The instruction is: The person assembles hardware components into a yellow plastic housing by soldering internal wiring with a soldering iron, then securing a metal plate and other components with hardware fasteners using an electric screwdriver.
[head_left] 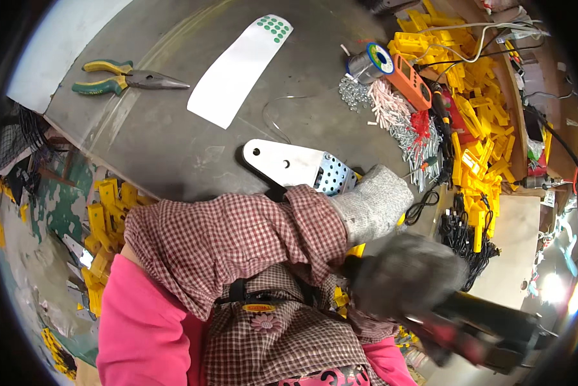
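My left hand (378, 201), in a grey knit glove, is closed over a yellow plastic piece (357, 250), which shows only in bits around the glove. Its fingertips are hidden. Beside that hand lies a white metal plate (279, 162) with two round holes and a perforated end (338, 175) reaching toward the glove. At the lower right, my right hand (410, 273), gloved in grey and blurred by motion, grips a black-and-red power tool (485, 328). The tool's tip is hard to make out near the yellow piece.
Long-nose pliers (125, 78) and a white strip with green dots (237, 74) lie on the grey table. To the right are a solder spool (370, 63), an orange device (411, 82), screws (419, 145), black cables (464, 238) and heaped yellow parts (478, 116).
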Action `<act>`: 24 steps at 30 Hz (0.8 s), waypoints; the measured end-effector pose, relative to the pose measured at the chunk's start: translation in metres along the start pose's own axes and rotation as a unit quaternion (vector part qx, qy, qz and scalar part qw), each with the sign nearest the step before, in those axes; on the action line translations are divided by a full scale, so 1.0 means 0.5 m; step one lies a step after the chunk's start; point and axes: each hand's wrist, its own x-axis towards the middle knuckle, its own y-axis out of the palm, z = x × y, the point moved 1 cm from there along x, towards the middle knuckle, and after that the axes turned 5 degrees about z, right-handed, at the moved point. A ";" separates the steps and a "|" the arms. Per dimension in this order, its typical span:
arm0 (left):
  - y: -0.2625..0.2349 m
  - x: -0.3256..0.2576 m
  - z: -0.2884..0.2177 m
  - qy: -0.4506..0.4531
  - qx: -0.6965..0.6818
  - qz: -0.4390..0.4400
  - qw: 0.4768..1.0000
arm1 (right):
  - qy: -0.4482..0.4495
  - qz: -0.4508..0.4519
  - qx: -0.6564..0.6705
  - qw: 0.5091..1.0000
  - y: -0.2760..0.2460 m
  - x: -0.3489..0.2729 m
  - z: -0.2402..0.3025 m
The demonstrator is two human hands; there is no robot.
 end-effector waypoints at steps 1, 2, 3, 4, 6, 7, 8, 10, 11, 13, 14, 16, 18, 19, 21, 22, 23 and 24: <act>0.006 0.004 0.000 0.012 -0.018 -0.017 1.000 | 0.009 -0.007 -0.005 1.000 0.001 -0.010 0.001; 0.011 0.007 0.000 0.023 -0.037 -0.034 0.998 | 0.015 -0.015 0.001 1.000 0.002 -0.018 0.004; 0.008 0.015 -0.009 0.023 -0.032 -0.027 0.999 | 0.005 -0.023 0.014 1.000 -0.006 -0.016 0.013; 0.008 0.010 -0.004 0.023 -0.015 -0.020 0.999 | 0.001 -0.021 0.027 0.999 -0.008 -0.008 0.008; 0.006 0.011 0.006 0.021 0.002 -0.015 1.000 | -0.006 -0.018 0.053 0.998 -0.011 0.009 0.000; 0.005 0.011 0.004 0.020 -0.008 0.007 1.000 | -0.008 -0.018 0.066 0.998 -0.007 0.016 0.001; 0.003 0.011 0.002 0.019 -0.018 0.030 0.999 | -0.010 -0.018 0.080 0.997 -0.003 0.022 0.002; 0.006 0.014 0.003 0.016 -0.016 0.036 0.999 | -0.013 -0.021 0.108 0.994 0.004 0.036 0.001; 0.002 0.010 0.003 0.011 -0.019 0.041 0.999 | -0.016 -0.020 0.124 0.992 0.006 0.045 -0.003; 0.001 0.010 0.000 0.008 -0.026 0.052 0.998 | -0.021 -0.023 0.149 0.988 0.007 0.057 -0.010; 0.011 0.014 -0.003 0.011 -0.028 0.053 0.998 | -0.023 -0.026 0.158 0.987 0.006 0.059 -0.012; 0.022 0.019 -0.010 -0.001 -0.011 -0.015 1.000 | -0.032 -0.034 0.175 0.983 0.006 0.064 -0.013; 0.022 0.022 -0.009 0.013 0.003 -0.029 0.999 | -0.043 -0.042 0.176 0.982 0.018 0.068 -0.018; 0.012 0.032 -0.012 0.024 0.001 0.001 1.000 | -0.090 -0.117 0.139 0.979 0.033 0.069 -0.027; 0.022 0.012 0.004 0.013 0.010 -0.036 0.999 | -0.150 -0.181 0.127 0.964 0.061 0.085 -0.046; 0.017 0.008 0.011 0.037 0.007 -0.059 0.998 | -0.173 -0.204 0.068 0.961 0.062 0.093 -0.049; 0.014 0.011 0.011 0.028 0.020 -0.012 0.999 | -0.194 -0.227 0.008 0.954 0.060 0.100 -0.049; 0.013 0.013 0.010 0.018 0.034 0.034 0.999 | -0.214 -0.250 -0.052 0.943 0.058 0.102 -0.044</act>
